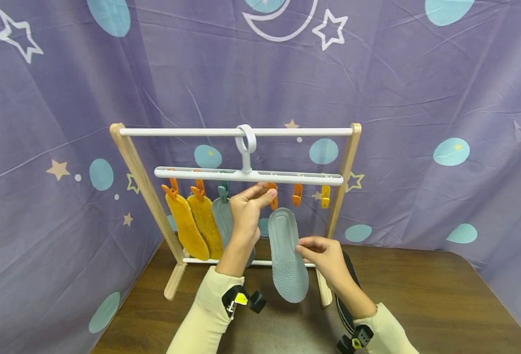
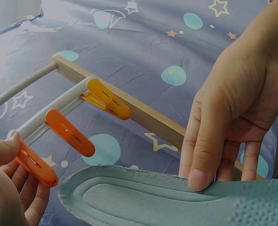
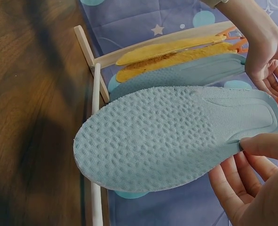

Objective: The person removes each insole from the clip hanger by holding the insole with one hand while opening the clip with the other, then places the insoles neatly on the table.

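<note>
My right hand (image 1: pixel 324 253) pinches a grey-green insole (image 1: pixel 287 255) by its side edge, thumb on the face. The insole hangs with its plain heel end up and its bumpy end down. My left hand (image 1: pixel 247 206) grips an orange clip (image 1: pixel 273 196) under the white hanger bar (image 1: pixel 296 177), thumb on the clip's front. In the left wrist view the insole's heel end (image 2: pixel 129 193) sits just below and beside that clip, apart from it. Further right on the bar hang an orange clip (image 1: pixel 297 195) and a yellow clip (image 1: pixel 325 196), with nothing in them.
Two yellow fuzzy insoles (image 1: pixel 184 228) and another grey-green insole (image 1: pixel 222 216) hang from clips on the left. A wooden rack (image 1: pixel 346 172) with a white top rod carries the hanger. A dark, flat object (image 1: pixel 348 295) lies on the brown table (image 1: pixel 419 295), partly behind my right arm.
</note>
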`<control>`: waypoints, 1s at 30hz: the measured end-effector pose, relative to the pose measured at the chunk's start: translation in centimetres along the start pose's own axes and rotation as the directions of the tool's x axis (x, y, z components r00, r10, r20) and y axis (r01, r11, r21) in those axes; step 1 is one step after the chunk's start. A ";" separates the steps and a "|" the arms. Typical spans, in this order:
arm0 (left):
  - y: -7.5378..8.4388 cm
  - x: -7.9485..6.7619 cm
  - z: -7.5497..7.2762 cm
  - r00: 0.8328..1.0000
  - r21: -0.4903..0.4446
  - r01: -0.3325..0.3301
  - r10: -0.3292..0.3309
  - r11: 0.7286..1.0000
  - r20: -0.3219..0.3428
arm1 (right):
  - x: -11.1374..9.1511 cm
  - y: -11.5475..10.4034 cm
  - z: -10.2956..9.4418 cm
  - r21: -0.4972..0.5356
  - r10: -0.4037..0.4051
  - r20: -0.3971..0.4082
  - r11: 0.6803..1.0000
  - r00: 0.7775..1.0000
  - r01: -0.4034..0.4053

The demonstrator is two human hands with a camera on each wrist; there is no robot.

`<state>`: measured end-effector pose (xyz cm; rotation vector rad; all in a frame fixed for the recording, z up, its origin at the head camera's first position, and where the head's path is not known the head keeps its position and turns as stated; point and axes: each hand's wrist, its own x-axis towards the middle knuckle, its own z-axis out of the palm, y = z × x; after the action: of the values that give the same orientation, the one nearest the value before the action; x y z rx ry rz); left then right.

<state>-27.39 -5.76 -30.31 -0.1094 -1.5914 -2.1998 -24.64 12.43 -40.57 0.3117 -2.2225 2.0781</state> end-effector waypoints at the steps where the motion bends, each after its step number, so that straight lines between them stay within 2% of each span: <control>1: 0.0 0.0 0.0 1.000 0.002 0.000 0.000 1.000 0.002 | 0.0 0.0 0.0 0.000 0.001 -0.001 1.000 1.000 -0.001; 16: 0.2 -0.2 -0.1 1.000 0.012 0.010 -0.011 1.000 0.014 | -0.1 0.4 -0.9 0.009 0.052 -0.024 0.999 0.998 -0.052; 30: 0.2 -0.2 -0.1 1.000 -0.002 0.015 -0.015 1.000 0.019 | 0.0 0.8 -1.6 0.037 0.031 -0.033 0.999 0.999 -0.030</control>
<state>-27.13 -5.91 -30.22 -0.1202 -1.6051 -2.2185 -24.95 14.04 -41.19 0.2450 -2.1863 2.1249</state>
